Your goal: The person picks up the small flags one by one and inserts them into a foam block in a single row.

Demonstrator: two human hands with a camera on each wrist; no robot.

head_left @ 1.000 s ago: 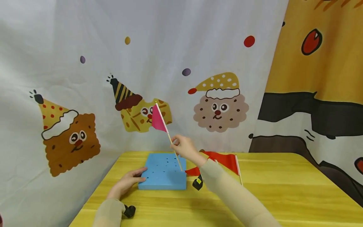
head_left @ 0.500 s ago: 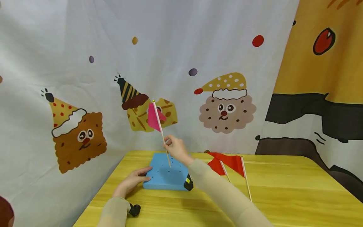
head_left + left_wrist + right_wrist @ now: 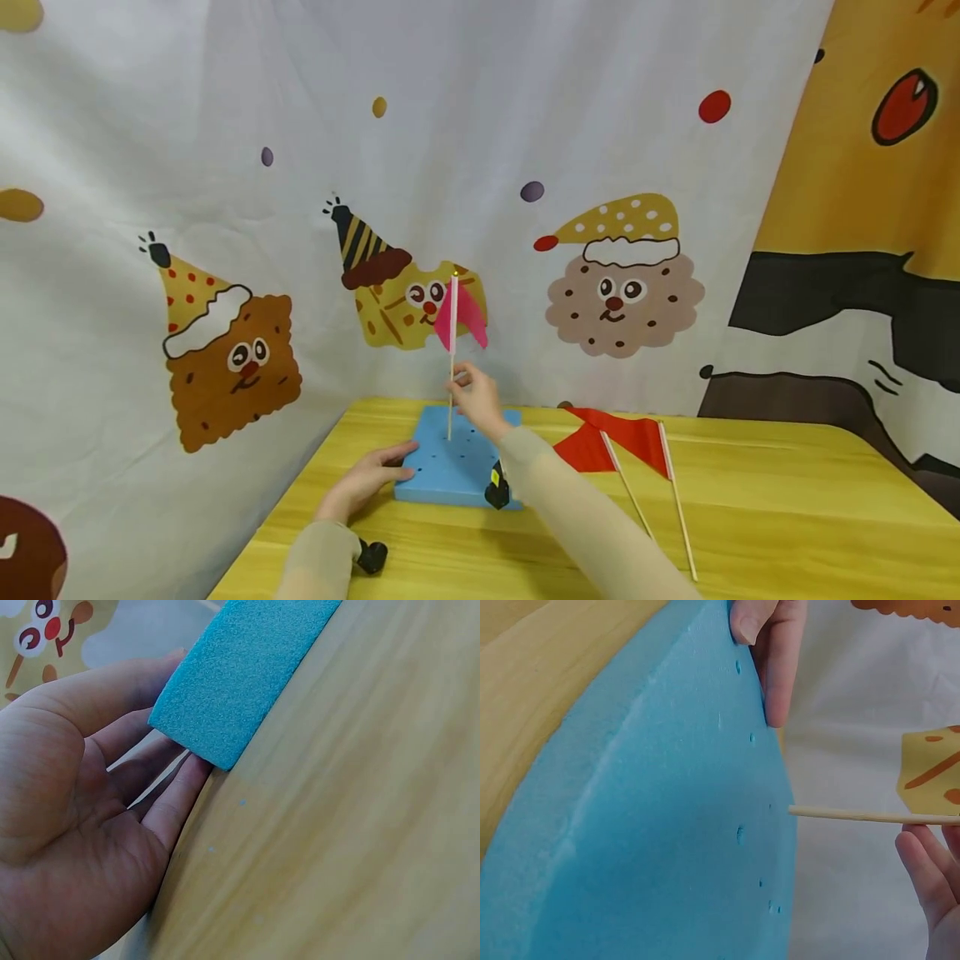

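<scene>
Right fingers (image 3: 924, 871) nearly together on flagstick (image 3: 855, 815)

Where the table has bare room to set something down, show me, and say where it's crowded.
Bare table: right of the red flags, to the right edge; and in front of the blue block, between the two sleeves. Crowded: the block itself, with the left hand at its side and the right hand holding the pink flag over it.

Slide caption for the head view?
Right hand holds pink flag upright over blue block; left hand touches it; two red flags lie nearby.
</scene>
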